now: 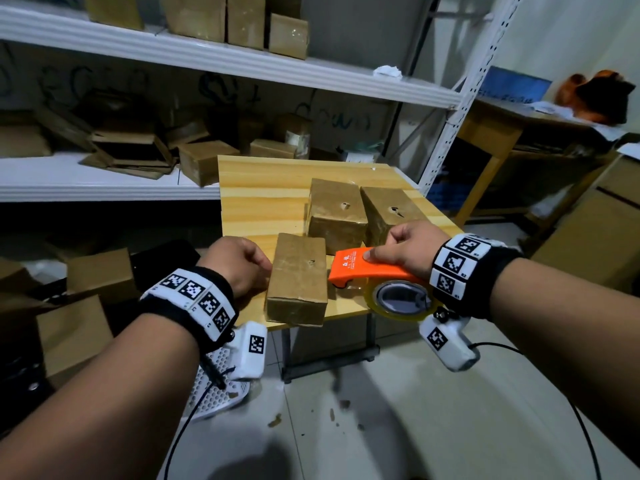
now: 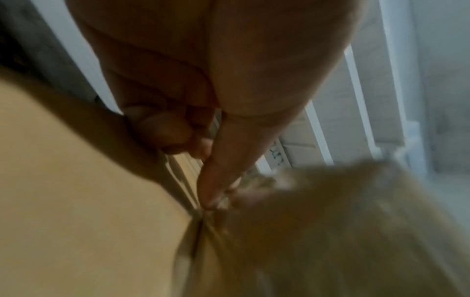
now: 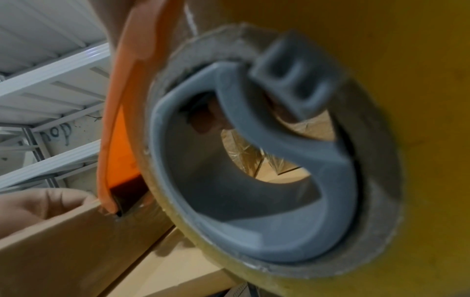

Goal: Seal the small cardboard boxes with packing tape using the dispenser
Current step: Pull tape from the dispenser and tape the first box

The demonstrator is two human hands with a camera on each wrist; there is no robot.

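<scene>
Three small cardboard boxes stand on a small wooden table [image 1: 263, 199]. The near box [image 1: 298, 271] [image 2: 330, 231] [image 3: 63, 251] lies at the front edge. My left hand [image 1: 239, 265] [image 3: 38, 207] sits against its left side. Its fingers are curled into a fist and its thumb [image 2: 229, 160] touches the box's lower edge. My right hand [image 1: 405, 247] grips the orange tape dispenser [image 1: 363, 270] [image 3: 119, 120] from above. The dispenser's front end meets the near box's right top edge. Its tape roll [image 1: 401, 299] [image 3: 376, 170] hangs beside the table's front edge.
Two more boxes [image 1: 337, 209] [image 1: 391, 209] stand close behind the near one. White metal shelving [image 1: 207, 57] with cardboard boxes runs behind and to the left. Loose boxes [image 1: 100, 275] lie on the floor at left. A wooden desk [image 1: 491, 133] stands at right.
</scene>
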